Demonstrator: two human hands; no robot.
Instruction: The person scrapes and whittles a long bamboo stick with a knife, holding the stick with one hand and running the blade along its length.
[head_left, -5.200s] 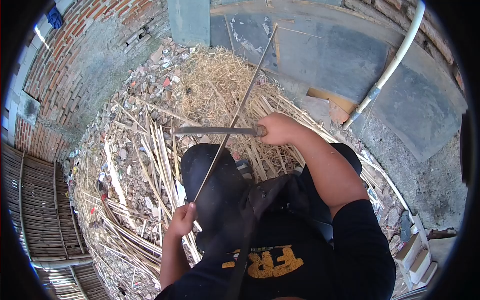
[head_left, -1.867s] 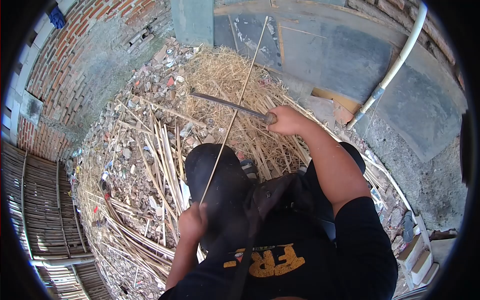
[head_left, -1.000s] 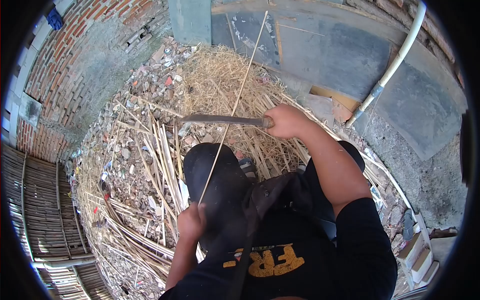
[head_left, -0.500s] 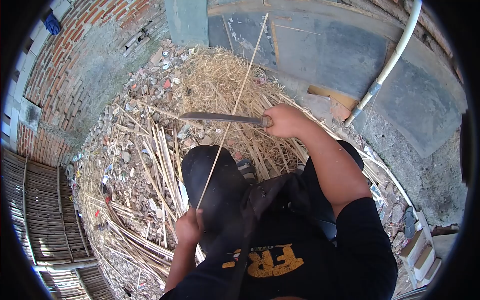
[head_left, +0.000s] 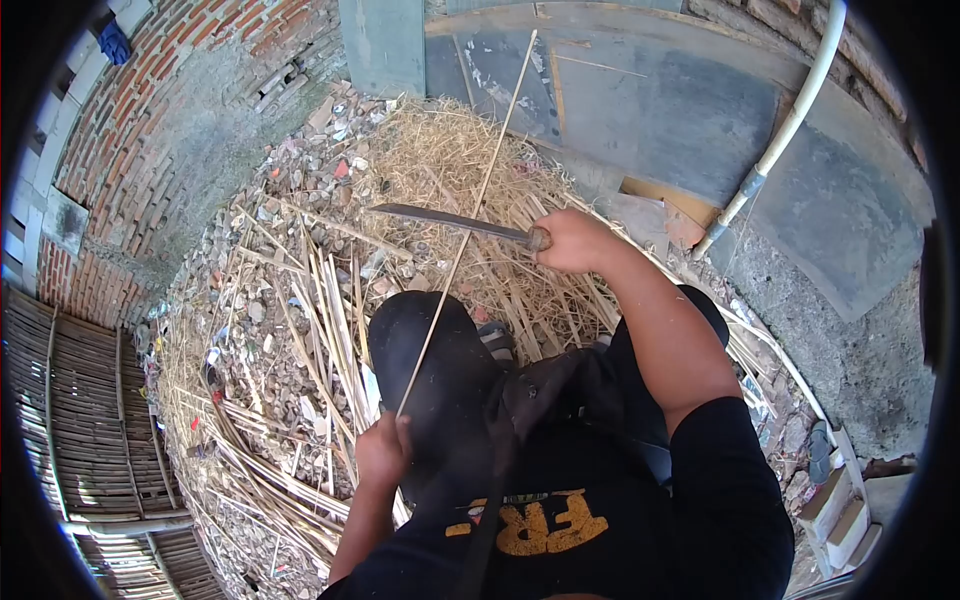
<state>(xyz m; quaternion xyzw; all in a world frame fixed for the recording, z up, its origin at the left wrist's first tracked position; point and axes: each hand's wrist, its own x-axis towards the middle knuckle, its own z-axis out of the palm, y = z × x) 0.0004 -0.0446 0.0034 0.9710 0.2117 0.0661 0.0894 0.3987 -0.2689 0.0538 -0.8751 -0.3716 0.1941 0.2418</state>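
A long, thin bamboo strip [head_left: 498, 150] slants up and away from my left hand [head_left: 383, 450], whose fingers are closed around its near end beside my left knee. My right hand [head_left: 575, 241] grips the short handle of a machete [head_left: 450, 219]. The long dark blade points left and crosses the strip roughly halfway along its length, above a heap of fine shavings [head_left: 430, 145]. From this angle I cannot tell exactly how the blade's edge meets the strip.
Several bamboo strips [head_left: 325, 310] lie on the rubble at left, with another bundle [head_left: 265, 465] lower down. Grey panels [head_left: 680, 110] and a white pipe [head_left: 790, 130] stand ahead and right. A brick wall [head_left: 190, 110] and a bamboo screen [head_left: 85, 400] border the left.
The machete has tilted, its tip now higher than its handle, and shifted slightly right. The strip stays in my left hand at nearly the same slant.
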